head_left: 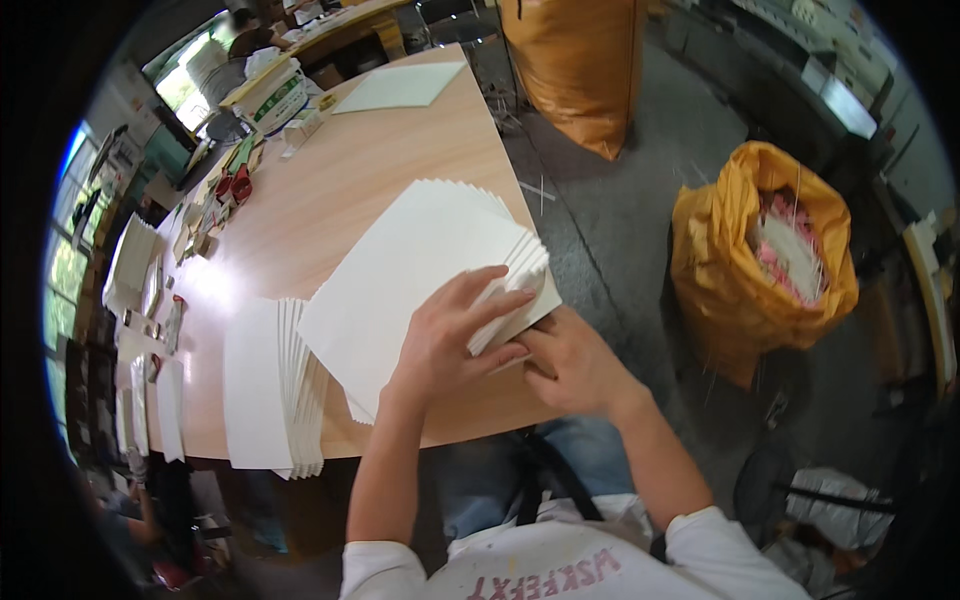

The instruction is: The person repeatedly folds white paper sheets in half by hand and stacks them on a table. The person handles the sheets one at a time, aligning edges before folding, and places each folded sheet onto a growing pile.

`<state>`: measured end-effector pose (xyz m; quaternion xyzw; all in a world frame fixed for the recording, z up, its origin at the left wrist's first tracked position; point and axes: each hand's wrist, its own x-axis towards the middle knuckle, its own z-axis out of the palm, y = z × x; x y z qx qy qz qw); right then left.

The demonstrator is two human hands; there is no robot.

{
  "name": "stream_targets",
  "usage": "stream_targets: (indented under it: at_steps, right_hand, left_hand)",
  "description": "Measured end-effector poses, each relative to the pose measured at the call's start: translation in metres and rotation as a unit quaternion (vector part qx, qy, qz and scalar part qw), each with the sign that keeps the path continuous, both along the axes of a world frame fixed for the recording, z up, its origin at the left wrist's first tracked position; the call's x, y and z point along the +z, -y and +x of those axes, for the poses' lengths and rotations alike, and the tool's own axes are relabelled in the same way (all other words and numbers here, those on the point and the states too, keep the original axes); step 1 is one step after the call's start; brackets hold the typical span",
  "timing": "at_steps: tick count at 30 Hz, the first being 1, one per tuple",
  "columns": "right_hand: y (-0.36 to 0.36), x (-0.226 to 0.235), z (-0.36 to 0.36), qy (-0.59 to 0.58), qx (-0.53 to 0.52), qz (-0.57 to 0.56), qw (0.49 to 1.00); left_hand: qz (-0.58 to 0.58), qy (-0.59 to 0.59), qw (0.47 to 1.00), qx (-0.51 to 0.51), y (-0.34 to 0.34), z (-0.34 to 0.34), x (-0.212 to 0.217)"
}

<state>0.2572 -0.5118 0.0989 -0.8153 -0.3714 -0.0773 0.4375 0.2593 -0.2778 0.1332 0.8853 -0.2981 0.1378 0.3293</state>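
Note:
A fanned stack of large white paper sheets [400, 260] lies at the table's near right edge, its layered edges turned up along the right side. My left hand [440, 335] is over this edge, its fingers bent around the raised flaps. From the right, my right hand [580, 362] grips the near corner of the same sheets, with some fingertips hidden beneath the paper. The two hands almost meet at the corner. To the left of the stack, a fanned pile of narrower white sheets [258, 385] overhangs the table's near edge.
Red-handled scissors [236, 186] and small tools lie along the wooden table's [300, 220] left side. A flat white stack [400, 86] sits at the far end. On the floor at right stand an open yellow sack [715, 260] of scraps and a full orange sack [575, 70]. People work farther back.

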Motion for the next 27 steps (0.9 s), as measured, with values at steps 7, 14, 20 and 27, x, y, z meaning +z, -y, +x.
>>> stream_targets:
  at_steps: [7,14,20,27]
  right_hand:
    - [0.006,0.009,0.001,-0.074,0.027,-0.017,0.997]
    - [-0.002,0.01,-0.001,-0.009,0.022,-0.056,0.998]
    - [-0.022,-0.048,-0.01,0.244,-0.114,-0.116,0.956]
    - [-0.014,-0.082,-0.001,0.281,-0.126,-0.096,0.947]
  left_hand:
    - [0.23,0.071,0.95,0.201,0.004,-0.042,-0.015]
    - [0.181,0.145,0.866,0.442,-0.077,-0.128,-0.04]
    - [0.135,0.179,0.88,0.418,-0.058,-0.14,-0.037]
    - [-0.022,0.103,0.886,0.451,-0.031,-0.196,-0.072]
